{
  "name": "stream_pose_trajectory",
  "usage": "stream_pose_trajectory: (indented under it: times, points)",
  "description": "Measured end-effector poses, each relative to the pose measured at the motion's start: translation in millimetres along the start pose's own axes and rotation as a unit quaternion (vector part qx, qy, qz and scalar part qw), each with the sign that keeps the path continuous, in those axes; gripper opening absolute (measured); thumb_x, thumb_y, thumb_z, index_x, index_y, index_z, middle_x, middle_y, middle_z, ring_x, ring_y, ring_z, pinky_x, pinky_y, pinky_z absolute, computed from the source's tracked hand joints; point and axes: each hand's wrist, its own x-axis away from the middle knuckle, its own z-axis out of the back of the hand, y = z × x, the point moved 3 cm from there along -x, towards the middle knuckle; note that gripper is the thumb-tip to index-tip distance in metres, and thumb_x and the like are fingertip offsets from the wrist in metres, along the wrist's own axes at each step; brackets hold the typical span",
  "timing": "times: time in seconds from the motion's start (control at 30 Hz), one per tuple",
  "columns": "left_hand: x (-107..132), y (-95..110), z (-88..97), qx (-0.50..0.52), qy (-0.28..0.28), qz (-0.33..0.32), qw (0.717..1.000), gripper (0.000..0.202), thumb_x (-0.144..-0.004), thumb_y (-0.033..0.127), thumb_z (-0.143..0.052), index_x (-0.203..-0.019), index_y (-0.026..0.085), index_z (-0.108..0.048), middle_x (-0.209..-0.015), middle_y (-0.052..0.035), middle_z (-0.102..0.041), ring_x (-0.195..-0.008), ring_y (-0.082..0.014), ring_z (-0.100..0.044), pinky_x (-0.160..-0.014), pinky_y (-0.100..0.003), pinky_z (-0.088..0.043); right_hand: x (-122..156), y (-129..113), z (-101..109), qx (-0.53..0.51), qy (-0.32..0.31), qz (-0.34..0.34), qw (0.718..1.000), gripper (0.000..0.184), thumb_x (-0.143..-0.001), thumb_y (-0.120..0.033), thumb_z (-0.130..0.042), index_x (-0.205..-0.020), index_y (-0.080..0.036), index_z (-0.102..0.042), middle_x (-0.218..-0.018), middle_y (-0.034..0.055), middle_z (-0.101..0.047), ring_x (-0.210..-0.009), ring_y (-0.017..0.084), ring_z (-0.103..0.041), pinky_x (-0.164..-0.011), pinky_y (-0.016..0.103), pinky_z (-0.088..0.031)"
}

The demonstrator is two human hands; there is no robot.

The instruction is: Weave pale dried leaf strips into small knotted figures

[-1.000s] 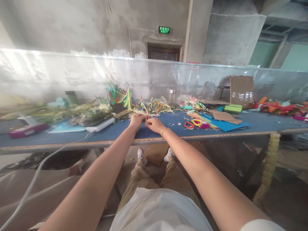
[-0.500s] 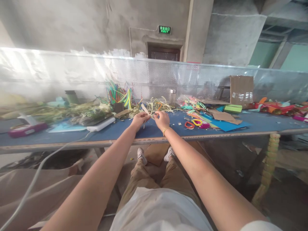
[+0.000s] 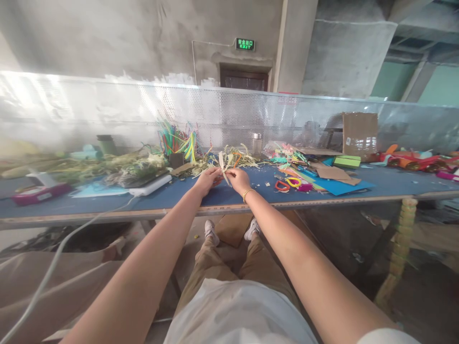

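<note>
Above the front of the blue-topped table (image 3: 251,193), a small bundle of pale, leaf-like strips (image 3: 224,161) fans out between my hands. My left hand (image 3: 208,180) pinches the bundle from the left, fingers closed. From the right, my right hand (image 3: 239,181) grips it near its middle, thumb and fingers pressed together; a thin gold bracelet is on that wrist. One strip end points down between the hands. What the strips are made of is too small to tell. Behind them lies a loose heap of similar pale strips (image 3: 244,156).
Red-handled scissors (image 3: 282,185) and a yellow-handled pair (image 3: 294,182) lie to the right, beside blue sheets (image 3: 335,186) and cardboard. At left are a white power strip (image 3: 152,185), a tangled green heap (image 3: 132,169) and a magenta tool (image 3: 42,193). A bottle (image 3: 257,145) stands behind.
The strips have turned from leaning left to standing more upright and spread apart. Both hands have shifted slightly around them, still holding.
</note>
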Motion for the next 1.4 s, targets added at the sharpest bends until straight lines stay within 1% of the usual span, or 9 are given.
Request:
stream_pose_trajectory:
  times: [0.1, 0.2, 0.4, 0.53, 0.6, 0.67, 0.9, 1.13, 1.4]
  points:
    - [0.5, -0.2, -1.2, 0.008, -0.011, 0.000, 1.000, 0.034, -0.064, 0.041, -0.076, -0.085, 0.019, -0.060, -0.087, -0.0031, -0.068, -0.076, -0.0146, -0.065, -0.074, -0.029, -0.052, -2.7, 5.6, 2.6, -0.067, 0.037, -0.049, 0.996, 0.017, -0.080, -0.032, -0.060, -0.086, -0.021, -0.071, -0.086, 0.0025, -0.072, -0.077, 0.015, -0.063, -0.074, 0.025, -0.045]
    - [2.4, -0.9, -2.9, -0.019, -0.027, 0.015, 0.999, 0.035, -0.065, 0.042, -0.076, -0.086, 0.019, -0.060, -0.081, -0.0022, -0.068, -0.074, -0.0144, -0.064, -0.073, -0.029, -0.051, -4.9, 9.5, 2.4, -0.134, 0.063, -0.064, 0.987, 0.022, -0.079, -0.037, -0.059, -0.081, -0.018, -0.071, -0.082, 0.0029, -0.071, -0.076, 0.016, -0.062, -0.072, 0.025, -0.046]
    - [2.9, -2.6, -5.2, -0.047, -0.066, 0.025, 0.996, 0.033, -0.062, 0.042, -0.079, -0.074, 0.016, -0.061, -0.065, 0.0015, -0.062, -0.058, -0.0088, -0.056, -0.063, -0.022, -0.046, -5.1, 13.4, -9.2, -0.284, 0.025, -0.122, 0.951, 0.034, -0.068, -0.049, -0.066, -0.073, -0.015, -0.068, -0.068, 0.0017, -0.066, -0.066, 0.016, -0.058, -0.062, 0.027, -0.044]
    - [1.7, -2.9, -4.6, -0.013, -0.069, 0.057, 0.996, 0.036, -0.068, 0.047, -0.073, -0.088, 0.018, -0.064, -0.075, -0.0031, -0.068, -0.073, -0.0157, -0.065, -0.068, -0.026, -0.049, -4.1, 9.3, -8.8, -0.344, 0.018, -0.128, 0.930, 0.037, -0.063, -0.050, -0.070, -0.076, -0.016, -0.067, -0.072, 0.0028, -0.066, -0.068, 0.016, -0.058, -0.063, 0.028, -0.045]
    - [2.0, -3.2, -4.5, -0.007, -0.078, 0.075, 0.994, 0.038, -0.072, 0.049, -0.070, -0.096, 0.020, -0.063, -0.082, -0.0058, -0.071, -0.080, -0.0180, -0.067, -0.072, -0.028, -0.050, -3.7, 6.6, -5.9, -0.346, 0.014, -0.111, 0.932, 0.037, -0.062, -0.050, -0.071, -0.077, -0.016, -0.067, -0.073, 0.0025, -0.066, -0.070, 0.016, -0.058, -0.065, 0.027, -0.045]
    - [2.0, -3.9, -3.8, -0.012, -0.085, 0.078, 0.993, 0.036, -0.072, 0.047, -0.070, -0.095, 0.020, -0.063, -0.083, -0.0067, -0.071, -0.080, -0.0176, -0.067, -0.073, -0.028, -0.050, -3.2, 4.7, -3.1, -0.338, 0.007, -0.090, 0.937, 0.036, -0.062, -0.049, -0.071, -0.076, -0.016, -0.067, -0.073, 0.0022, -0.066, -0.071, 0.015, -0.058, -0.067, 0.027, -0.045]
    - [-2.4, -7.2, 0.0, -0.020, -0.083, 0.059, 0.995, 0.025, -0.066, 0.037, -0.075, -0.074, 0.016, -0.063, -0.065, -0.0018, -0.064, -0.058, -0.0116, -0.059, -0.055, -0.022, -0.044, -3.2, 7.6, -2.6, -0.285, -0.004, -0.099, 0.953, 0.036, -0.067, -0.051, -0.066, -0.072, -0.015, -0.067, -0.068, 0.0010, -0.063, -0.070, 0.015, -0.055, -0.067, 0.026, -0.042]
    - [-1.8, -5.6, -3.9, -0.071, -0.101, 0.055, 0.991, 0.020, -0.067, 0.035, -0.073, -0.072, 0.017, -0.065, -0.059, 0.0000, -0.060, -0.051, -0.0107, -0.052, -0.049, -0.023, -0.039, -5.9, 13.1, -2.1, -0.222, 0.071, -0.113, 0.966, 0.038, -0.068, -0.054, -0.063, -0.064, -0.016, -0.066, -0.063, -0.0006, -0.059, -0.064, 0.013, -0.050, -0.062, 0.024, -0.038]
    - [-0.8, -4.6, -6.7, -0.084, -0.154, 0.033, 0.984, 0.018, -0.069, 0.033, -0.069, -0.063, 0.020, -0.060, -0.053, 0.0019, -0.053, -0.048, -0.0103, -0.047, -0.048, -0.023, -0.036, -8.1, 15.1, -2.5, -0.169, 0.092, -0.091, 0.977, 0.037, -0.072, -0.053, -0.059, -0.069, -0.017, -0.068, -0.068, 0.0011, -0.063, -0.064, 0.014, -0.054, -0.061, 0.025, -0.040]
